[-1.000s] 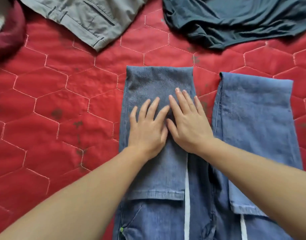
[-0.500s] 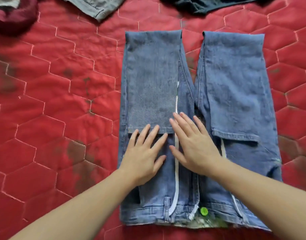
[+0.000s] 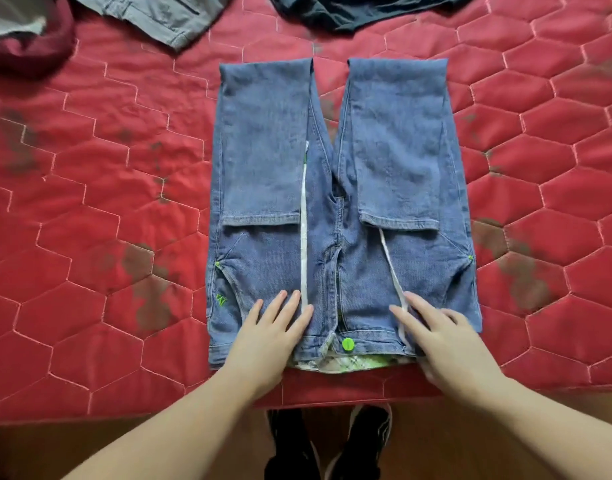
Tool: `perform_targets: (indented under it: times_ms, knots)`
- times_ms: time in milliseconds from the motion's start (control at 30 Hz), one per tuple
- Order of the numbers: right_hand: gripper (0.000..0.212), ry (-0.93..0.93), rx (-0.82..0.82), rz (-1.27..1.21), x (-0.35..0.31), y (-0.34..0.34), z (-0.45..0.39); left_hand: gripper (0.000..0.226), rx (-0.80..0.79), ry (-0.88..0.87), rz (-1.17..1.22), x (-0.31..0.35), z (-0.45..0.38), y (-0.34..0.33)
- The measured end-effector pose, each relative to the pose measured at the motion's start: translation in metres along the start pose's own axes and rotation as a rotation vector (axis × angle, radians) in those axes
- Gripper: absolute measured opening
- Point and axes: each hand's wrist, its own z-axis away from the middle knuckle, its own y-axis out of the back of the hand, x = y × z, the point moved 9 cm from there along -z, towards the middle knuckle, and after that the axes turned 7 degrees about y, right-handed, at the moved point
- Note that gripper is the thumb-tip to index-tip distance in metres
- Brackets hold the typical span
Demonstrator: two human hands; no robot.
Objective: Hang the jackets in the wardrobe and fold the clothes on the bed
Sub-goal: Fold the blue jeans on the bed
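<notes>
Here, one pair of blue jeans lies flat on your red quilted bedspread, waistband toward you at the near edge of the bed, with both legs folded back over the thighs so their two hems sit side by side just above the pockets. Your left hand rests flat on the left side of the waistband, fingers straight and slightly spread, gripping nothing; the fingertips lie beside one white stripe that runs up the left leg. Your right hand lies flat on the right side of the waistband, fingers extended and also holding nothing, with the fingertips touching the second white stripe, which slants up toward the right hem. Between your two hands you can see one bright green button on the waistband and a strip of green-and-white lining showing below it. Three other garments lie at the far edge of the bed, well apart from the jeans: a maroon garment at the far left, a grey garment beside it, and a dark teal garment to the right. Below the bed edge, your two dark shoes stand on the floor.
</notes>
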Motion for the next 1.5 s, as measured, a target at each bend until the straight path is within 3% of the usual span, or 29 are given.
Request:
perform_targets:
  times_ms: [67, 167, 200, 267, 300, 500, 700, 867, 1100, 1367, 1500]
  knots:
    - [0.083, -0.065, 0.044, -0.067, 0.007, 0.013, -0.01, 0.088, -0.019, -0.021, 0.065, -0.004, -0.002, 0.013]
    - [0.049, -0.117, -0.013, -0.12, 0.022, 0.029, -0.023, 0.083, -0.017, 0.037, 0.204, -0.024, -0.007, 0.044]
    - [0.034, -0.098, -0.01, -0.092, 0.025, 0.039, -0.028, 0.072, 0.001, 0.067, 0.23, -0.033, -0.009, 0.057]
    - [0.015, -0.068, -0.018, -0.012, 0.032, 0.06, -0.041, 0.028, 0.075, 0.106, 0.206, -0.049, -0.015, 0.088]
    - [0.013, -0.065, -0.027, 0.02, 0.037, 0.071, -0.048, 0.014, 0.102, 0.125, 0.185, -0.057, -0.019, 0.102]
    - [0.016, -0.179, 0.036, 0.135, 0.072, 0.138, -0.114, 0.015, 0.196, 0.231, 0.179, -0.111, -0.071, 0.169]
    - [0.007, -0.259, -0.063, 0.327, 0.11, 0.168, -0.197, 0.006, 0.21, 0.222, 0.153, -0.145, -0.148, 0.212]
    - [0.005, -0.333, -0.03, 0.3, 0.145, 0.189, -0.251, 0.011, 0.278, 0.204, 0.113, -0.167, -0.205, 0.244]
    - [0.02, -0.303, 0.185, 0.235, 0.182, 0.223, -0.323, 0.01, 0.317, 0.214, 0.071, -0.207, -0.277, 0.288]
    - [0.007, -0.324, 0.103, 0.265, 0.224, 0.22, -0.402, 0.009, 0.272, 0.325, 0.112, -0.239, -0.355, 0.289]
    - [0.004, -0.324, 0.133, 0.259, 0.231, 0.209, -0.412, 0.007, 0.468, 0.323, 0.137, -0.24, -0.363, 0.289]
